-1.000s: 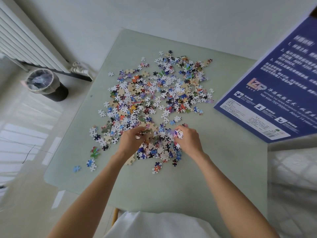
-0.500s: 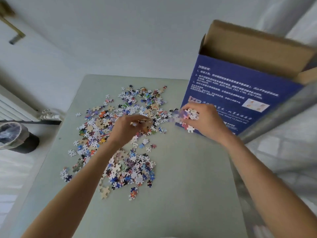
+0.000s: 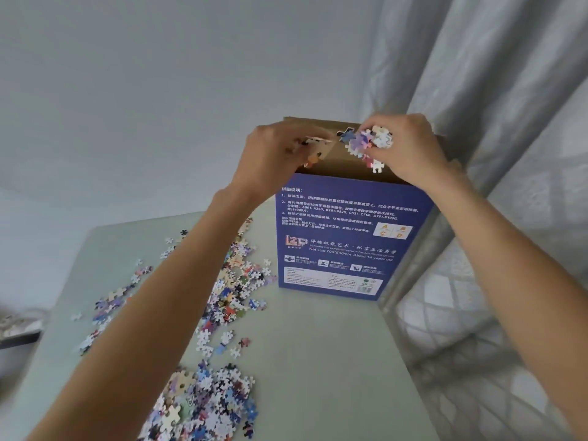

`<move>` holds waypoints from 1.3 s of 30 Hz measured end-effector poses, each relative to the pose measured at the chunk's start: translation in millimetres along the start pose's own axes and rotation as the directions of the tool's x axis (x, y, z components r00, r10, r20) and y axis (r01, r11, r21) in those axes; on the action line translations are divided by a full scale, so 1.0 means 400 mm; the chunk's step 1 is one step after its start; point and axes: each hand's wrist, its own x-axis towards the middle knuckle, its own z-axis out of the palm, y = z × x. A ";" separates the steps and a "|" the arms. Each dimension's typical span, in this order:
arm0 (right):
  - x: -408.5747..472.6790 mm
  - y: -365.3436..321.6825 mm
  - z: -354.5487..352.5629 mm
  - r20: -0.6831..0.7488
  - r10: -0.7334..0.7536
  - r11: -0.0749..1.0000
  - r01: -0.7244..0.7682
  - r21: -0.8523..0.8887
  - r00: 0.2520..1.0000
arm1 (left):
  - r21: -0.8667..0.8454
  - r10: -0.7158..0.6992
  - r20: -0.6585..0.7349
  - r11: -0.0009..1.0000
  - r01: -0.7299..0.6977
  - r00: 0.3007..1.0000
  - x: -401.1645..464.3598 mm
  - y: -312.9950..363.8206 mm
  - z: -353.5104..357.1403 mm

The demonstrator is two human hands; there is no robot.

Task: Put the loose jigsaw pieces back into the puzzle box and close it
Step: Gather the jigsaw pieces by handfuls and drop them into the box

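The blue puzzle box stands upright on the pale green table, its brown top flap open. Both hands are raised over that opening. My right hand grips a handful of jigsaw pieces above the opening, one white piece dangling below it. My left hand is closed on a few pieces at the box's left top corner. Several loose jigsaw pieces lie scattered on the table left of the box, and a denser pile lies near the front edge.
A grey curtain hangs right of the box and table. A plain wall is behind. At the far left edge a dark blurred object sits below table level. Bare tabletop lies in front of the box.
Both hands lifted from the pile on the table, carried pieces up and right, and now hold them over the box's open top. The view tilted upward.
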 end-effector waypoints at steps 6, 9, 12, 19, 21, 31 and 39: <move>0.006 0.041 0.019 0.055 -0.058 0.991 0.064 -0.115 0.997 | 0.302 0.074 0.327 0.936 -0.178 0.942 0.087 -0.064 0.050; 0.011 0.055 0.025 0.094 -0.082 0.986 0.094 -0.138 0.992 | 0.402 -0.041 0.408 0.905 -0.139 0.912 0.094 -0.084 0.060; 0.022 0.055 0.027 0.128 -0.094 0.985 0.111 -0.131 0.987 | 0.410 -0.086 0.419 0.906 -0.104 0.904 0.087 -0.084 0.063; 0.060 0.028 0.047 0.244 -0.141 0.980 0.169 -0.100 0.960 | 0.289 -0.090 0.385 0.957 -0.028 0.918 0.046 -0.092 0.061; 0.064 0.020 0.055 0.257 -0.168 0.973 0.202 -0.110 0.952 | 0.283 -0.064 0.385 0.958 -0.052 0.920 0.035 -0.093 0.063; 0.060 0.012 0.067 0.192 -0.181 0.927 0.232 -0.294 0.965 | 0.322 -0.010 0.304 0.942 -0.093 0.952 0.021 -0.095 0.068; 0.052 0.002 0.065 0.133 -0.174 0.970 0.193 -0.147 0.976 | 0.339 0.067 0.232 0.930 -0.145 0.970 0.005 -0.097 0.070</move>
